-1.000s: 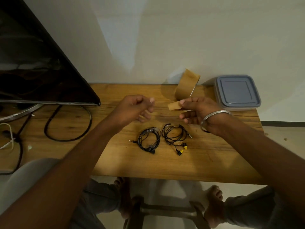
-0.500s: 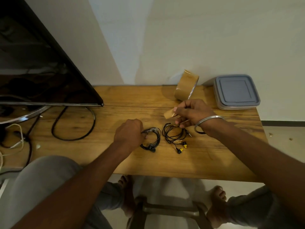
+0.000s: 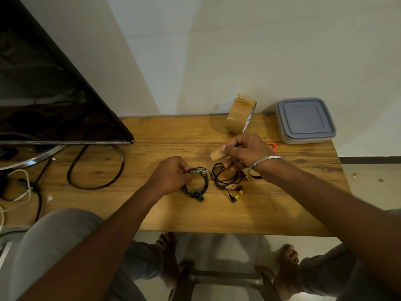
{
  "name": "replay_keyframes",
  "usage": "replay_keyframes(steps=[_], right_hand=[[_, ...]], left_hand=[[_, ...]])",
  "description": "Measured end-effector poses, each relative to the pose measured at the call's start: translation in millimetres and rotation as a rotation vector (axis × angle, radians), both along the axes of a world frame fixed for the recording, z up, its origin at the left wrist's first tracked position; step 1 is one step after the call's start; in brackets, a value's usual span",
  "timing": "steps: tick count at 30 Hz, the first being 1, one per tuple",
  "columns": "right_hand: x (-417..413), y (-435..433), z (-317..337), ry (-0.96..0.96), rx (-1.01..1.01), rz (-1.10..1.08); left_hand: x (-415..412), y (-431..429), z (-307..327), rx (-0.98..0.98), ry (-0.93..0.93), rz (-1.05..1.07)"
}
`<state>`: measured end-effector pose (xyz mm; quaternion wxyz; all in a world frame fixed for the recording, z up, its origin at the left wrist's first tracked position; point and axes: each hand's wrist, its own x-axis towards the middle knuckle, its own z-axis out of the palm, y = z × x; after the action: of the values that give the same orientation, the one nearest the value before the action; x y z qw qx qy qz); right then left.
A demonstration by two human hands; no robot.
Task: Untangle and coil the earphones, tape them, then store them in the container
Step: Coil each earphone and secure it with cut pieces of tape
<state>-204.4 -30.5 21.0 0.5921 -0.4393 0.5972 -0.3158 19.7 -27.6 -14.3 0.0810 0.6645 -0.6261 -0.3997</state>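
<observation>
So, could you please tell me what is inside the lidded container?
The container is shut by its grey lid, which covers the inside; through the clear wall nothing can be made out.

A dark monitor (image 3: 47,88) stands on the wooden table (image 3: 282,213) beside a looped black cable (image 3: 91,188).

Bare forearms (image 3: 112,231), bare feet (image 3: 166,250), grey trousers (image 3: 54,235) — a thin silver bangle (image 3: 267,158) on the right wrist

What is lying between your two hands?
Head view: the black earphones that the left hand grips, then the yellow-tipped earphones, by the right hand pinching a tape strip.
</observation>
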Motion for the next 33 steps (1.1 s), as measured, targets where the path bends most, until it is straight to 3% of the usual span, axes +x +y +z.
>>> replay_keyframes(steps=[5,14,21,25,33], right_hand=[[1.8,0.1,-6.0,0.021,-0.023,-0.022],[4.3,0.9,-11.2,0.052,-0.093,-0.047],[5.9,3.6,-19.1,0.326,-0.523,-0.084],[6.9,9.6,-23.3,0.478,-0.712,0.024],[10.9,13.7,-34.7,0.552,-0.652,0.257]], left_hand=[[8.5,-7.4,7.1,0.142,0.238,0.039],[7.3,-12.3,14.1,0.196,0.269,0.058],[-9.9,-10.3,7.9,0.085,0.2,0.001],[-17.3,-7.0,9.9,0.037,0.233,-0.05],[-24.4,-5.8,15.9,-0.032,0.303,-0.041]])
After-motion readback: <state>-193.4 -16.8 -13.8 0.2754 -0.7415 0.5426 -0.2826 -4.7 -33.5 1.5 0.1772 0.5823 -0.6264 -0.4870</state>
